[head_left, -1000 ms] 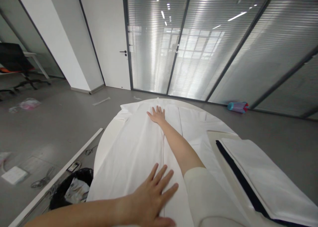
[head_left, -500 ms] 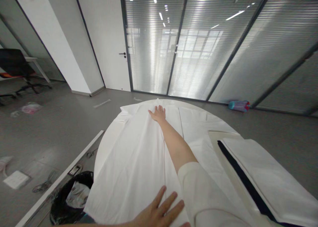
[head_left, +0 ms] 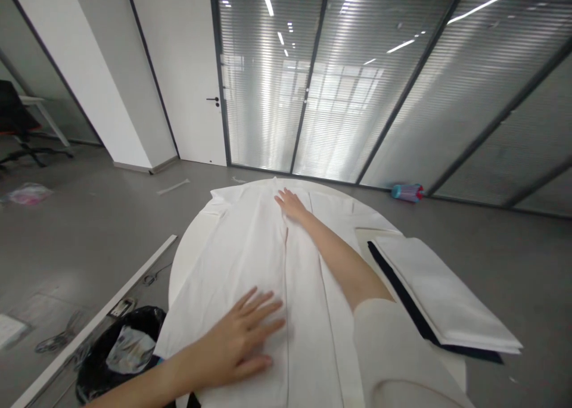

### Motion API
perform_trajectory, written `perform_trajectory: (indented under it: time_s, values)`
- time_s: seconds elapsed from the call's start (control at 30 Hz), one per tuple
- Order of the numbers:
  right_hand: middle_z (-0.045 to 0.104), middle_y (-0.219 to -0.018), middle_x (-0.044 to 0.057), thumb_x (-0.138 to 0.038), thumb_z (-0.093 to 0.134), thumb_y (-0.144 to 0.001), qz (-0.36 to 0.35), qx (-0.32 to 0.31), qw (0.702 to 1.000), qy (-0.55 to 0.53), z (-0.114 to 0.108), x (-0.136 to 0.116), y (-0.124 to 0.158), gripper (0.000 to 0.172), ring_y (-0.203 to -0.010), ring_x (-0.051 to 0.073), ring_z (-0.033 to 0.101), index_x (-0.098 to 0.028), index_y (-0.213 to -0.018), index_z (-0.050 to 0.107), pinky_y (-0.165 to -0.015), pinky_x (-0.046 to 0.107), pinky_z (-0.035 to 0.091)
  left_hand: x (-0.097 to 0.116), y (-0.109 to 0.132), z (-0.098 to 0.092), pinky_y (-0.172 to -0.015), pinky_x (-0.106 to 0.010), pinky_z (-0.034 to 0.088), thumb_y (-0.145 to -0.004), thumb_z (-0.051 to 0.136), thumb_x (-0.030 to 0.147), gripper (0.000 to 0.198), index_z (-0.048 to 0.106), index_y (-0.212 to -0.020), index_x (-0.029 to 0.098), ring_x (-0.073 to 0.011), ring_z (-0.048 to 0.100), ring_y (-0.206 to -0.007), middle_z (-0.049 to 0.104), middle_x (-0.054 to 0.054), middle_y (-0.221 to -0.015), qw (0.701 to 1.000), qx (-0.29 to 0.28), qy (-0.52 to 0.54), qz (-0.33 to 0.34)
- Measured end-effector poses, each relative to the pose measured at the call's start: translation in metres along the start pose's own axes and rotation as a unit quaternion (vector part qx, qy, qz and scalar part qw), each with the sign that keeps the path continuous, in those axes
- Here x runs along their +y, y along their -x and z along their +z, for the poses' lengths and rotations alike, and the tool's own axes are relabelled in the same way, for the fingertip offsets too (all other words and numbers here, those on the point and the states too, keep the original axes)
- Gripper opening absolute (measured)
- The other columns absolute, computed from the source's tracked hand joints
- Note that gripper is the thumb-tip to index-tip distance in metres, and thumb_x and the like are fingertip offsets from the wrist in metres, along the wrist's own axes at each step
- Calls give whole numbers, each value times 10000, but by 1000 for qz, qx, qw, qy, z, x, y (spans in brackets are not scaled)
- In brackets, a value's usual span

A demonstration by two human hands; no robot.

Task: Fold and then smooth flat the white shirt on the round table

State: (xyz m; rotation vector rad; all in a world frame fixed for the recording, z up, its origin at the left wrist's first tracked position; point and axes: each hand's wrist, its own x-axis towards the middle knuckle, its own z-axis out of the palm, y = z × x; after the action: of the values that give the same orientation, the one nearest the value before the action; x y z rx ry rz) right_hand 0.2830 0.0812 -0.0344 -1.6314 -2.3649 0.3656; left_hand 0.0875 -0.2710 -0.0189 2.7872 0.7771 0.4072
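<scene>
Both hands are flat and spread apart on a white garment point(head_left: 250, 259) laid out over a round white worktop point(head_left: 179, 265), neither one gripping anything. The left hand point(head_left: 239, 336) presses palm-down on the near part of the cloth, fingers splayed, just left of the centre seam. The right hand point(head_left: 292, 204) is stretched out to the far end, resting near the collar. Just right of the right arm sits a folded white cloth point(head_left: 442, 295) with a dark layer underneath. Below and left of the left hand, on the floor, there's a black bin bag point(head_left: 120, 348).
</scene>
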Motion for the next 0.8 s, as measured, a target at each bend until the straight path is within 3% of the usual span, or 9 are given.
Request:
perform_trajectory:
  time_s: [0.1, 0.27, 0.43, 0.53, 0.63, 0.8]
  values:
    - [289, -1630, 96, -501, 245, -1059, -2, -41, 999, -19, 1, 1, 43, 603, -1506, 203, 256, -183, -1561, 343, -1211, 329, 185, -11, 16, 6, -1214, -601, 183, -980, 545, 451, 637, 341, -1552, 259, -315, 182, -1525, 296, -94, -1627, 999, 0, -29, -43]
    - [359, -1594, 125, -391, 437, -1019, -35, -6, 999, -13, 1, -9, 113, 572, -1473, 208, 328, -146, -1534, 386, -1195, 301, 232, -3, 33, 21, -1218, -585, 189, -990, 528, 469, 622, 353, -1545, 249, -302, 226, -1515, 319, -97, -1618, 998, -22, -43, -37]
    - [575, -1379, 112, -283, 566, -951, -76, 4, 997, -6, -14, -15, 186, 426, -1284, 227, 535, -203, -1369, 586, -1116, 330, 361, 6, 54, 14, -1174, -516, 358, -990, 550, 339, 425, 541, -1407, 257, -290, 354, -1458, 427, -83, -1559, 996, 39, -46, -66]
    - [617, -1247, 115, -227, 575, -937, -111, -17, 993, -31, -24, -16, 236, 337, -1092, 215, 636, -185, -1263, 651, -1005, 333, 455, 7, 72, 8, -1101, -454, 464, -973, 549, 222, 358, 604, -1325, 258, -263, 465, -1369, 525, -91, -1465, 995, 55, -34, -75]
    - [631, -1158, 107, -175, 547, -941, -158, -38, 986, -41, -31, -16, 293, 284, -983, 200, 654, -180, -1194, 678, -926, 343, 491, 7, 89, 4, -1078, -432, 485, -925, 531, 82, 435, 620, -1298, 286, -239, 502, -1326, 571, -66, -1411, 997, 32, -25, -60]
    - [646, -1074, 94, -156, 540, -954, -204, -23, 979, -3, -28, -17, 384, 241, -1009, 232, 624, -199, -1132, 696, -909, 399, 484, 7, 106, 4, -1056, -424, 489, -912, 502, 12, 527, 614, -1320, 326, -229, 518, -1307, 587, -45, -1400, 997, 32, -52, -38]
